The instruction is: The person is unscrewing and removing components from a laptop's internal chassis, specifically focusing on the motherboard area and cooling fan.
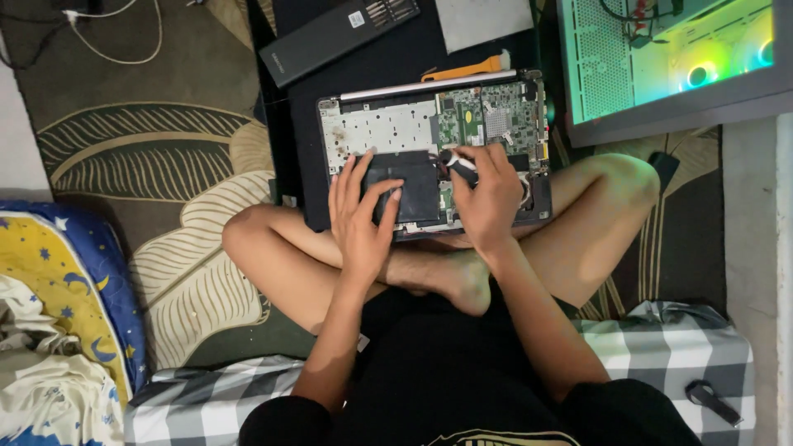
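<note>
The person is sitting cross-legged with an opened laptop (435, 153) resting against the shins, its bottom cover off and the green circuit board (489, 116) showing. The left hand (361, 219) is lying spread and flat on the black battery pack (405, 190) in the laptop's near half, gripping nothing. The right hand (487, 194) is curling around a dark-handled screwdriver (459, 165), its tip seemingly working at the battery's right edge; the judgement is that a fastener there is being handled, calling for steady downward pressure. Just beyond the laptop an orange pry tool (462, 70) is lying, and farther back a long black bit case (339, 37). To the laptop's right a glowing computer case (669, 58) is standing.
</note>
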